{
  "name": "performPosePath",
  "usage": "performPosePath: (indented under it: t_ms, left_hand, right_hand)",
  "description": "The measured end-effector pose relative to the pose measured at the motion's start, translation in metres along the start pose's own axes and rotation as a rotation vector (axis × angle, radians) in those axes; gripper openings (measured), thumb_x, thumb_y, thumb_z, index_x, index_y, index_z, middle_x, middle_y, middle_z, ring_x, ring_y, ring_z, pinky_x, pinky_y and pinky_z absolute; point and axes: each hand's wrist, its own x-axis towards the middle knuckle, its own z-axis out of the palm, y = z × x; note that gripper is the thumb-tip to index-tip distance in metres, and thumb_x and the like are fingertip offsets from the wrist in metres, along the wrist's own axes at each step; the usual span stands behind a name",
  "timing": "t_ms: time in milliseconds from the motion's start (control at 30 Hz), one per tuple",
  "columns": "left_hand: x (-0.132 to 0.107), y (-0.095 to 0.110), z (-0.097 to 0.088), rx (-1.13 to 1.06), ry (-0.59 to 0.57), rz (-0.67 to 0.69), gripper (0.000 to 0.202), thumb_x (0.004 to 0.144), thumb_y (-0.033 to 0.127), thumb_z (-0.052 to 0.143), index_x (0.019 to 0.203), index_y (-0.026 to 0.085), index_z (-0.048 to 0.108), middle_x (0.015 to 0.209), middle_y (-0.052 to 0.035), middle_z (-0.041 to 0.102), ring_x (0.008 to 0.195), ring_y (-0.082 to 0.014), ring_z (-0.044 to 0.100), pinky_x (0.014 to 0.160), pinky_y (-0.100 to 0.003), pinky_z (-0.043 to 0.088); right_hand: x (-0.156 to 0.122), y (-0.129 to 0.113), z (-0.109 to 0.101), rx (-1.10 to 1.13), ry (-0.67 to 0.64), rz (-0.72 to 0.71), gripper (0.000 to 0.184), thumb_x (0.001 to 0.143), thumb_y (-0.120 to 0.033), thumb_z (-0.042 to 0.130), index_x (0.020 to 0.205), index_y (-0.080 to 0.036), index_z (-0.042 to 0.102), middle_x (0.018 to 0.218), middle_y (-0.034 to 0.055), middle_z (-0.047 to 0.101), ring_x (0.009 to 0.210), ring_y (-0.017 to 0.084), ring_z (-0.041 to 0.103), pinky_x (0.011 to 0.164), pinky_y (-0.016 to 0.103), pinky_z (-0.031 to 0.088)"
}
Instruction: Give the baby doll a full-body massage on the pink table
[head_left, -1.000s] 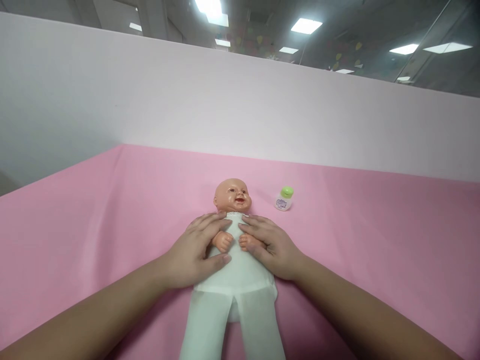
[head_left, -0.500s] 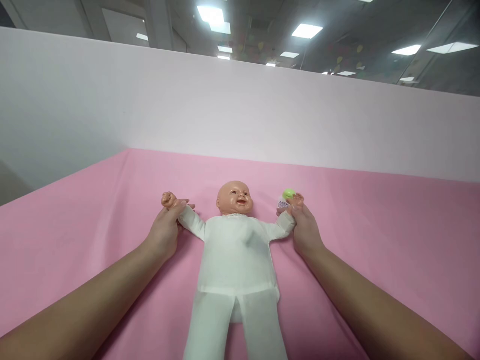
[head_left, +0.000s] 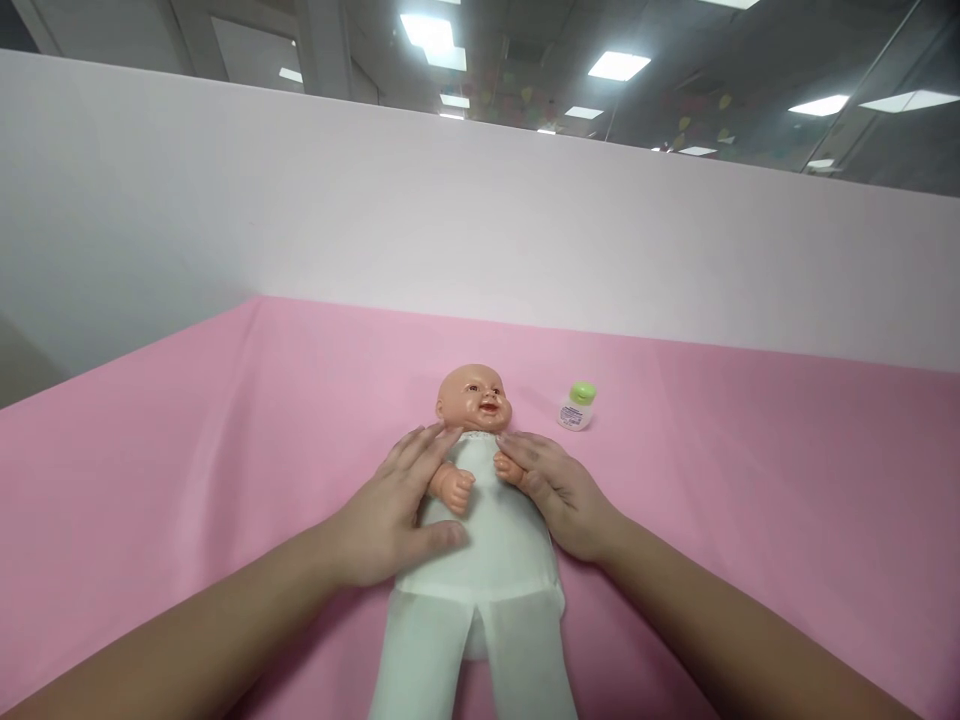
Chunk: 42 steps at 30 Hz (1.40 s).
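There is just 1 view, from a camera on the person's head, facing forward and tilted down. It sits close over the plastic baby doll in a white cloth suit point(head_left: 480, 540), centred on the pink cloth-covered table point(head_left: 750, 480). The left hand point(head_left: 390, 515) and right hand point(head_left: 566, 495) reach in from the bottom corners. Beyond stands the pale pink backdrop wall point(head_left: 480, 220).

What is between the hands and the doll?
Nothing that shows. The left hand and the right hand lie straight on the doll, holding its arms folded on its chest. The little green-capped bottle stands apart on the pink cloth, beside the doll's head.
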Motion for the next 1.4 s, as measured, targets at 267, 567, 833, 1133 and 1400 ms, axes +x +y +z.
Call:
performPosePath:
  t_ms: [267, 567, 833, 1133, 1400]
  left_hand:
    - [0.006, 0.004, 0.012, 0.032, 0.123, -0.141, 0.057, 0.107, 0.055, 0.032, 0.161, 0.034, 0.035, 0.167, -0.0028, 0.030, 0.157, -0.0307, 0.015, 0.126, -0.060, 0.019]
    - [0.009, 0.009, 0.017, 0.076, 0.176, -0.190, 0.057, 0.104, 0.057, 0.042, 0.156, 0.034, 0.044, 0.159, -0.0077, 0.043, 0.151, -0.0329, 0.028, 0.121, -0.059, 0.028]
    - [0.010, 0.014, 0.018, 0.112, 0.196, -0.277, 0.059, 0.100, 0.064, 0.046, 0.152, 0.035, 0.051, 0.157, -0.0118, 0.044, 0.150, -0.0376, 0.030, 0.117, -0.062, 0.031]
    - [0.013, 0.004, 0.012, -0.101, 0.305, -0.211, 0.048, 0.100, 0.059, 0.054, 0.139, 0.033, 0.065, 0.151, -0.0074, 0.051, 0.147, -0.0333, 0.039, 0.119, -0.052, 0.036]
    - [0.009, 0.001, -0.007, -0.123, 0.232, 0.193, 0.050, 0.089, 0.042, 0.078, 0.136, 0.031, 0.067, 0.146, -0.0055, 0.058, 0.142, -0.0304, 0.046, 0.118, -0.043, 0.043]
  right_hand:
    - [0.001, -0.004, 0.001, 0.045, -0.053, -0.079, 0.030, 0.103, -0.032, 0.055, 0.127, -0.043, 0.071, 0.137, -0.0028, 0.068, 0.139, 0.025, 0.056, 0.125, 0.058, 0.031]
    - [-0.006, -0.014, 0.005, 0.030, -0.042, 0.109, 0.038, 0.100, -0.038, 0.060, 0.138, -0.037, 0.064, 0.144, 0.0008, 0.063, 0.148, 0.030, 0.042, 0.119, 0.058, 0.041]
    - [0.002, -0.013, 0.004, -0.024, -0.071, 0.017, 0.023, 0.099, -0.033, 0.062, 0.111, -0.039, 0.079, 0.134, -0.0023, 0.069, 0.139, 0.029, 0.053, 0.120, 0.059, 0.039]
    - [-0.002, -0.008, -0.001, 0.007, -0.004, 0.023, 0.051, 0.089, -0.038, 0.075, 0.138, -0.033, 0.064, 0.137, 0.0053, 0.067, 0.134, 0.033, 0.056, 0.114, 0.057, 0.045]
    - [-0.004, 0.019, -0.008, 0.246, 0.405, 0.437, 0.039, 0.093, -0.053, 0.066, 0.120, -0.026, 0.069, 0.122, 0.0083, 0.073, 0.121, 0.030, 0.065, 0.107, 0.052, 0.052]
